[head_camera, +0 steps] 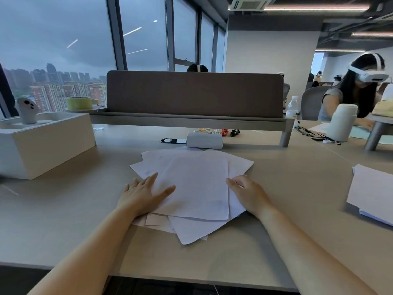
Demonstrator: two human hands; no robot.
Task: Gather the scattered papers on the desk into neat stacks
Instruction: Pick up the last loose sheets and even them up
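Loose heap of white papers [192, 188] at the centre of the frame, fanned at mismatched angles on the pale desk [287, 205], corners jutting toward the lower middle and upper right. Left hand [142, 195] laid flat on the heap's left side, palm down, fingers spread and pointing up-frame, thumb angled out across the top sheet; gripping nothing. Right hand [247, 193] at the heap's right edge, fingers curled, tips meeting the border of the top sheet; pinching or merely touching, cannot tell. Second, tidier stack of sheets [372, 192] at the right edge of the frame, well apart from the heap. Small white box [204, 140] just above the heap, touching its far edge. Large white open box [42, 143] at the left of the frame.
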